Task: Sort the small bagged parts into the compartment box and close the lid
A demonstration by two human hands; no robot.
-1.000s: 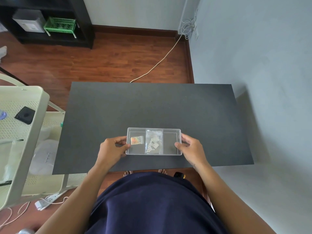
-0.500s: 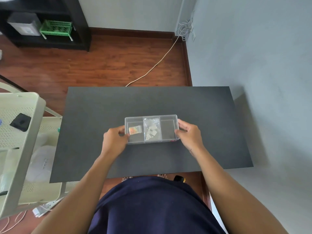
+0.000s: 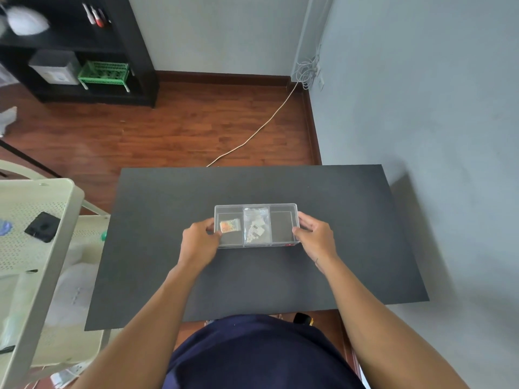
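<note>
Resting on the black table (image 3: 323, 270), one clear box (image 3: 256, 225) with three compartments is grasped at its ends by the left hand (image 3: 200, 242) and right hand (image 3: 315, 239). One orange bag (image 3: 230, 226) lies in the left compartment, one clear bag (image 3: 257, 225) in the middle; its label's print is unreadable.

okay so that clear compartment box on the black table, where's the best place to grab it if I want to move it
Probably by its two short end walls, one hand coming in from each side. The clear compartment box is long and shallow with bags lying loose in the left and middle compartments, so an end grip keeps it level. The left hand and right hand already sit at those ends.
</note>
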